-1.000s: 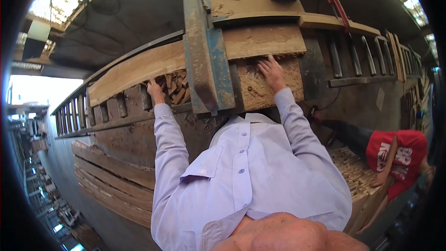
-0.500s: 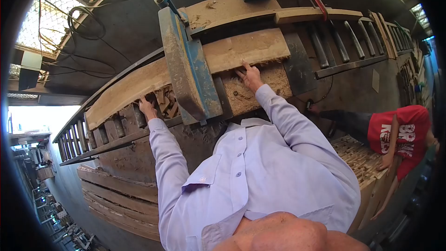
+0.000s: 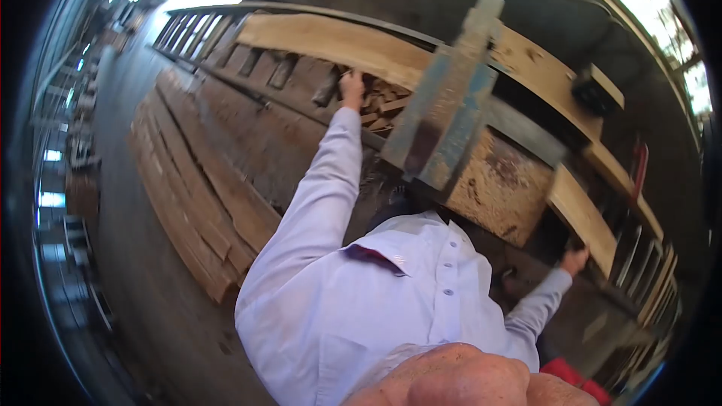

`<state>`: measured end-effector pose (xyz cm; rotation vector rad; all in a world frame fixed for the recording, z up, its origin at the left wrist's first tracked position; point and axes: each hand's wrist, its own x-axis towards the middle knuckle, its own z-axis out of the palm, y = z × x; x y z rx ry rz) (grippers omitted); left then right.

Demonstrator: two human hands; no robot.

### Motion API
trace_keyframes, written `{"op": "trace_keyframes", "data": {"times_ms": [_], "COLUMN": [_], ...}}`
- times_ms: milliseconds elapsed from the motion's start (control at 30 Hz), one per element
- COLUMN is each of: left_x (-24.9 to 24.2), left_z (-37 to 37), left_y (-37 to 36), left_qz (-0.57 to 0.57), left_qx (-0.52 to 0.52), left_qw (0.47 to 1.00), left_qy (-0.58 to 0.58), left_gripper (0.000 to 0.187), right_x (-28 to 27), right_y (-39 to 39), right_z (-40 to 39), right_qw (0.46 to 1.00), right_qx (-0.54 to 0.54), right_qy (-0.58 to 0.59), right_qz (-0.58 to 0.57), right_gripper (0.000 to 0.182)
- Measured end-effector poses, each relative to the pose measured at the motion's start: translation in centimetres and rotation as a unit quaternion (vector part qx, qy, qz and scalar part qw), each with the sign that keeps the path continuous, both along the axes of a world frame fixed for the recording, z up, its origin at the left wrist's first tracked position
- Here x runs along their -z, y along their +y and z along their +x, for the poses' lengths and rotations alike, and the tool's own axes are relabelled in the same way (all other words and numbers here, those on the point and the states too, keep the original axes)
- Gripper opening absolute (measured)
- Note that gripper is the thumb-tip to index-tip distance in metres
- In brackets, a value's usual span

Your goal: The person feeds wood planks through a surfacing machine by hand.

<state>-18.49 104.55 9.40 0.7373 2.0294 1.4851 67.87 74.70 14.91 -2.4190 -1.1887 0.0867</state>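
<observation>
On the roller table to the left lies a long rough-edged wooden board, its right end reaching the blue machine. At that board's near edge my left hand is closed, with its fingertips partly hidden. Right of the machine, a shorter wooden board lies slanted toward the rollers, apart from the long one. My right hand is closed on its near edge, slightly blurred. Between the machine and the short board sits a sawdust-covered panel.
Wood offcuts are heaped beside my left hand. Several rough planks are stacked at lower left. A dark box and a red clamp are behind the table at right. A red shirt shows at the bottom.
My view has turned. The short board and my right hand have moved right, away from the machine, uncovering the dusty panel. My left hand remains by the long board's edge.
</observation>
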Motion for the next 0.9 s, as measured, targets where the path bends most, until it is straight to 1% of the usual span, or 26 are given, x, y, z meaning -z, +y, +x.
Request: {"op": "trace_keyframes", "data": {"times_ms": [33,67,100,133,167,200,233,267,300,333,367,400,433,467,533,567,600,633,667,700,733,767,800,867,900], "left_x": [-2.0,-4.9,-5.7,-5.6,-5.5,-6.0,-7.1,-7.8,-7.5,-8.0,-7.7,-3.0,-6.8,-5.9,-6.6,-6.2,-5.7,-5.4,-6.3,-8.5,-9.7,-9.4,-9.0,-8.7,-8.7], "left_z": [1.6,3.3,3.1,2.9,2.9,3.1,3.3,3.3,2.5,2.2,1.8,-0.5,1.4,0.9,2.3,3.5,4.6,5.5,7.3,9.9,11.5,11.7,11.7,11.2,10.8], "left_y": [-1.0,-1.9,-2.3,-1.9,-1.6,-1.8,-2.2,-2.5,-2.2,-2.2,-2.0,-0.8,-1.6,-1.4,-1.8,-1.8,-2.1,-2.6,-3.5,-4.9,-6.1,-7.2,-8.4,-10.2,-10.7], "left_qz": [0.04,0.081,0.081,0.043,0.004,0.006,0.035,0.06,0.085,0.081,0.094,0.137,0.138,0.132,0.129,0.123,0.105,0.087,0.08,0.015,-0.05,-0.055,-0.067,-0.083,-0.089], "left_qx": [-0.016,-0.024,-0.032,-0.031,-0.027,-0.022,-0.013,0.0,0.024,0.037,0.045,0.154,0.062,0.069,0.089,0.097,0.083,0.067,0.072,0.168,0.261,0.265,0.283,0.313,0.327], "left_qw": [0.999,0.996,0.996,0.997,0.997,0.997,0.988,0.972,0.952,0.94,0.933,0.949,0.904,0.897,0.896,0.894,0.892,0.89,0.891,0.928,0.94,0.938,0.929,0.911,0.903], "left_qy": [-0.014,-0.03,-0.03,-0.048,-0.067,-0.069,-0.148,-0.226,-0.294,-0.329,-0.344,-0.24,-0.4,-0.415,-0.416,-0.419,-0.432,-0.442,-0.441,-0.331,-0.214,-0.216,-0.23,-0.255,-0.264], "left_gripper": [0.054,0.049,0.049,0.043,0.037,0.037,0.036,0.036,0.034,0.034,0.031,0.029,0.025,0.021,0.018,0.018,0.02,0.022,0.022,0.026,0.03,0.03,0.031,0.034,0.036], "right_x": [-2.8,2.0,5.8,3.6,1.1,-0.8,-1.7,-1.8,-1.3,0.1,-4.4,-5.1,-4.7,-3.7,-3.4,-3.8,-4.1,-3.9,-3.8,-4.0,-4.1,-3.8,-3.6,-2.7,-2.4], "right_y": [0.2,-1.4,-1.0,-1.3,-1.2,1.5,2.0,2.4,2.7,3.1,3.3,3.6,3.6,3.6,3.5,3.8,3.9,4.0,4.2,4.5,4.7,4.9,5.2,5.9,6.1], "right_z": [0.5,6.9,13.1,11.0,6.8,5.0,1.5,-1.9,-5.0,-7.5,-13.1,-15.6,-16.8,-17.3,-17.9,-18.2,-18.4,-18.3,-18.5,-18.7,-18.8,-18.6,-18.4,-17.8,-17.5], "right_qw": [0.989,0.995,0.937,0.938,0.913,0.883,0.928,0.954,0.967,0.966,0.992,0.986,0.976,0.972,0.974,0.977,0.98,0.988,0.989,0.986,0.982,0.984,0.984,0.983,0.983], "right_qx": [0.052,-0.029,0.134,0.132,0.16,0.19,0.199,0.121,0.046,0.005,0.001,-0.079,-0.117,-0.124,-0.107,-0.1,-0.095,-0.078,-0.071,-0.063,-0.056,-0.039,-0.036,0.037,0.036], "right_qy": [-0.079,-0.049,0.242,0.241,0.264,0.284,0.171,0.092,0.011,0.03,0.056,-0.02,-0.075,-0.094,-0.124,-0.129,-0.132,-0.122,-0.121,-0.141,-0.163,-0.173,-0.175,-0.178,-0.178], "right_qz": [-0.11,0.082,0.212,0.212,0.266,0.322,0.265,0.26,0.251,0.257,0.117,0.145,0.166,0.173,0.159,0.138,0.116,0.059,0.055,0.064,0.073,0.028,0.022,-0.009,-0.008], "right_gripper": [0.057,0.054,0.052,0.052,0.051,0.05,0.042,0.042,0.042,0.041,0.039,0.038,0.036,0.037,0.039,0.041,0.043,0.055,0.055,0.061,0.066,0.073,0.073,0.076,0.076]}}
